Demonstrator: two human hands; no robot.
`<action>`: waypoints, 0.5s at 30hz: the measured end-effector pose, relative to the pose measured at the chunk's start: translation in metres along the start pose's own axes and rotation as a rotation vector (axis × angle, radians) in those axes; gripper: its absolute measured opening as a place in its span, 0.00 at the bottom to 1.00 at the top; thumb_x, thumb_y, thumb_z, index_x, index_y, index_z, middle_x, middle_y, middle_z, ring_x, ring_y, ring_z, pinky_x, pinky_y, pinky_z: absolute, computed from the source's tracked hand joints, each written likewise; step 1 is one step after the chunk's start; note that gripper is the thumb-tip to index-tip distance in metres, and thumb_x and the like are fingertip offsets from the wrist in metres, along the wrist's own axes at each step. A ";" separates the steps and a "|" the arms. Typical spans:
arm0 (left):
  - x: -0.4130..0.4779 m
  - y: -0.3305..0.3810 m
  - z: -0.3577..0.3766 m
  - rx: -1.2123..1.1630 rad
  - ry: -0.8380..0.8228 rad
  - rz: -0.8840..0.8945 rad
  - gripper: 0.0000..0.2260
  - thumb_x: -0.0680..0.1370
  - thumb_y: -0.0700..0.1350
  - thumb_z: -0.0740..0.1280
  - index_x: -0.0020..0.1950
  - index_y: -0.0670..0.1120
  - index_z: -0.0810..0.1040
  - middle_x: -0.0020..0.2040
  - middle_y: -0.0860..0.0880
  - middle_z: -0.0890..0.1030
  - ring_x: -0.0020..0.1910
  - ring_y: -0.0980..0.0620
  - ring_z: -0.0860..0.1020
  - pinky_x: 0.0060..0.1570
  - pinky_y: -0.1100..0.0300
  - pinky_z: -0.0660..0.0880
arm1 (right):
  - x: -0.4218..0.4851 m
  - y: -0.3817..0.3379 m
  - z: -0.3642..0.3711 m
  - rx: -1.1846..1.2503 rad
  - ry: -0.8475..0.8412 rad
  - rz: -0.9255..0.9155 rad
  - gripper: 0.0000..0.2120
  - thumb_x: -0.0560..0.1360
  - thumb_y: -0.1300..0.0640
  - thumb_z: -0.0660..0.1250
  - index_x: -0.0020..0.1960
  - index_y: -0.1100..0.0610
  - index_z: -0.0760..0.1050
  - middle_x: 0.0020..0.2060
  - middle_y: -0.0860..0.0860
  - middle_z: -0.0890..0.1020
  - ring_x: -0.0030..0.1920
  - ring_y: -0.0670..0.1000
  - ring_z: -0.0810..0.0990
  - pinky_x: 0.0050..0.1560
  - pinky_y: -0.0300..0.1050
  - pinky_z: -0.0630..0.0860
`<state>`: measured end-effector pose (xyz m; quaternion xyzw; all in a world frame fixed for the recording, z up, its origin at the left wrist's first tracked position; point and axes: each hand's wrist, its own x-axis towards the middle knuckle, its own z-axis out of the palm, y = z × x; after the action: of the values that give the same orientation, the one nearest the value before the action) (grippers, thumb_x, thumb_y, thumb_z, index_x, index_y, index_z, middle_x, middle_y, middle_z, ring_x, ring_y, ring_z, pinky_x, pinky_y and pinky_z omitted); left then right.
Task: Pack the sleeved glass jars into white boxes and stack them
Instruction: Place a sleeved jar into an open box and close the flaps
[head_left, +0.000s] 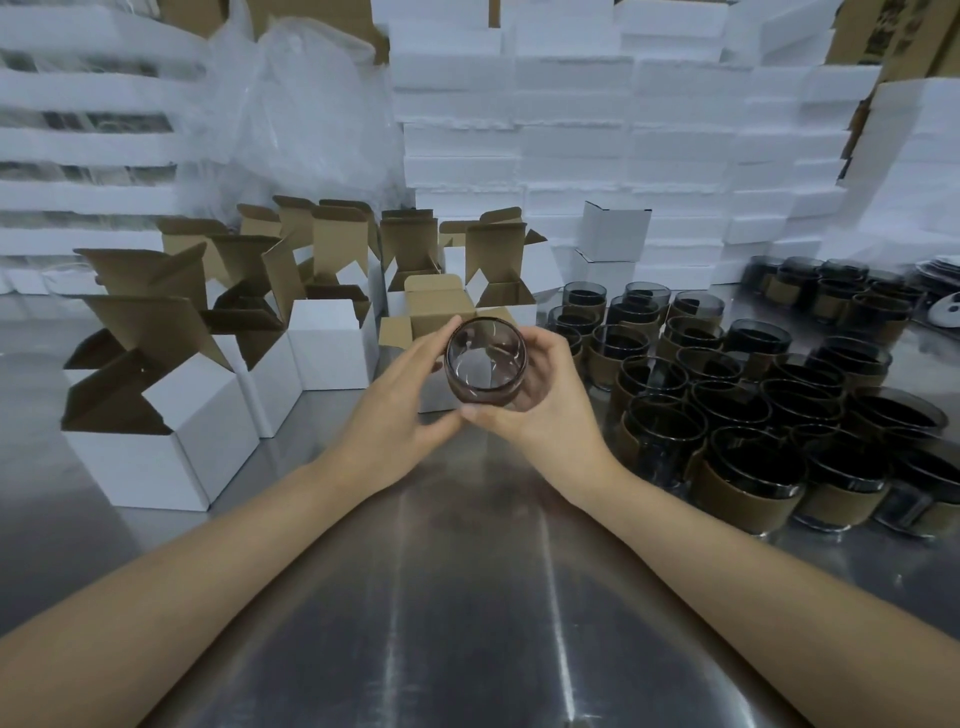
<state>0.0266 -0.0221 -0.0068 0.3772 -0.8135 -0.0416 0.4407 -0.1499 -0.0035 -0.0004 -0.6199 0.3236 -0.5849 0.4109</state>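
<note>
A dark glass jar (485, 366) with a brown sleeve is held above the metal table (467, 597), its mouth facing me. My right hand (540, 395) grips it from the right and below. My left hand (410, 395) touches its left side with the thumb under it. Just behind the jar stands an open white box (410, 332) with brown flaps up. Several more sleeved jars (737, 400) crowd the table on the right.
Several open white boxes (171, 415) stand at the left. Two shut white boxes (615, 234) are stacked behind the jars. A wall of stacked white boxes (571, 135) fills the back. Clear plastic wrap (291, 104) is heaped at the back left.
</note>
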 end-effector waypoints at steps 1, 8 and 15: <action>0.000 0.002 -0.001 -0.016 -0.005 -0.003 0.33 0.75 0.48 0.71 0.76 0.50 0.59 0.68 0.63 0.66 0.64 0.77 0.62 0.60 0.81 0.58 | 0.000 -0.001 0.000 0.026 0.003 0.024 0.35 0.63 0.70 0.78 0.65 0.58 0.67 0.61 0.51 0.76 0.62 0.45 0.77 0.65 0.44 0.73; 0.000 0.008 -0.002 -0.074 0.024 0.001 0.37 0.73 0.54 0.69 0.76 0.57 0.52 0.68 0.68 0.62 0.64 0.78 0.62 0.60 0.81 0.59 | 0.002 -0.006 0.000 0.343 -0.028 0.187 0.28 0.69 0.59 0.73 0.66 0.62 0.69 0.62 0.60 0.77 0.64 0.58 0.77 0.64 0.56 0.74; 0.003 0.006 -0.002 -0.055 0.058 0.041 0.35 0.76 0.58 0.65 0.78 0.52 0.52 0.73 0.58 0.61 0.69 0.68 0.62 0.68 0.69 0.63 | 0.003 -0.013 0.000 0.790 -0.170 0.441 0.23 0.77 0.52 0.60 0.68 0.65 0.70 0.61 0.64 0.77 0.64 0.62 0.75 0.59 0.46 0.78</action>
<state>0.0238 -0.0187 -0.0012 0.3491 -0.8064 -0.0437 0.4752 -0.1504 -0.0004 0.0126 -0.3778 0.1652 -0.5093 0.7554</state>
